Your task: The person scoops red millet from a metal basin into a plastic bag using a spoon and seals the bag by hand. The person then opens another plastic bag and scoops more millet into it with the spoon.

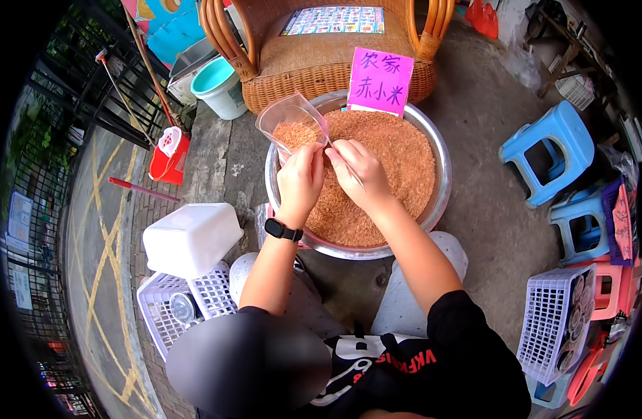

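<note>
A wide metal basin (443, 183) in front of me holds a heap of reddish-brown grain (387, 164). My left hand (300, 183), with a black band on its wrist, is closed on the lower edge of a clear plastic pouch (273, 119). Some of the same grain lies inside the pouch, which tilts over the basin's far left rim. Close beside it, my right hand (361, 173) is closed in a pinch over the grain. A thin pale stick (347, 166) runs between its fingers toward the pouch; its far end is hard to make out.
A bright pink handwritten sign (380, 80) stands at the basin's far rim, before a wicker chair (321, 59). At left are a white tub (192, 237), a lilac crate (160, 300) and a red bucket (169, 164). Blue stools (555, 146) and another crate (548, 318) stand at right.
</note>
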`<state>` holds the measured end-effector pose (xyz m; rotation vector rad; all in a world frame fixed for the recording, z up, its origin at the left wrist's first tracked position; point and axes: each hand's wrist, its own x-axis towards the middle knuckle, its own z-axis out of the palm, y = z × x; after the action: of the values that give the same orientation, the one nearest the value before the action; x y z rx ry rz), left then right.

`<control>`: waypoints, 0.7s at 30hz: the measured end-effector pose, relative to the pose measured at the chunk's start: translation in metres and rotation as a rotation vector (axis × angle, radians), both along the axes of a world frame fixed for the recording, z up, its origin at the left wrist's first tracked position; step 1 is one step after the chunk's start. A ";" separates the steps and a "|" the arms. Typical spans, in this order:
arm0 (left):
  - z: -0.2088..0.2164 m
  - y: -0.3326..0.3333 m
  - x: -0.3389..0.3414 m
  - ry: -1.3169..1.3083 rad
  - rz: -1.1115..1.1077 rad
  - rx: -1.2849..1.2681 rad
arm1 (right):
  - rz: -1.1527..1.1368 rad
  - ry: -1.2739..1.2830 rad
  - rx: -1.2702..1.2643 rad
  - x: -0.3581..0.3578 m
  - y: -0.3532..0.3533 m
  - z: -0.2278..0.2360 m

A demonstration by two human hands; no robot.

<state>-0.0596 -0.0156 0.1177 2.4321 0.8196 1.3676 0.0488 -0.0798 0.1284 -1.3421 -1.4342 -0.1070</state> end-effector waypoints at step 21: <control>-0.004 0.024 0.005 -0.455 -0.044 -0.353 | -0.125 0.950 -0.010 0.065 -0.025 0.012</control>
<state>-0.0549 0.0085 0.1139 1.7722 0.7989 1.5246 0.1136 -0.1049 0.1407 -1.2257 -0.5464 0.4106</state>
